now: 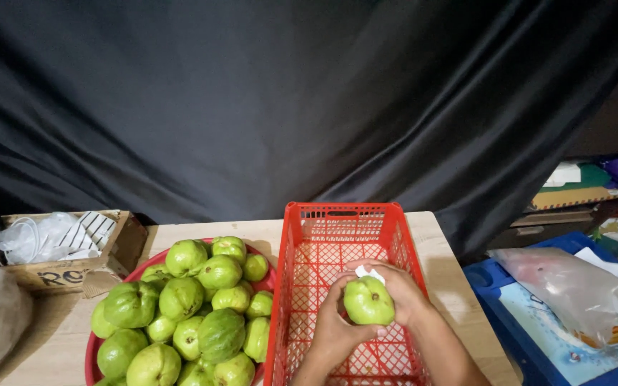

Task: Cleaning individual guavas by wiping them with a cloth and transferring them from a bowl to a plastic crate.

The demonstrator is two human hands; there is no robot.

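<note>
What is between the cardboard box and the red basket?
The head view shows a red tray piled with green guavas between cardboard box and red basket.

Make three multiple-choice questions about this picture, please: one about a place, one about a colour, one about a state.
1. Where is the held guava?
A. over the crate
B. over the pile
C. in the box

2. What colour is the crate?
A. blue
B. red
C. black

3. How is the guava held?
A. by the left hand alone
B. by the right hand alone
C. between both hands

Answers:
1 A, the guava is above the crate's mesh floor.
2 B, its walls are red.
3 C, one hand is on each side of it.
</note>
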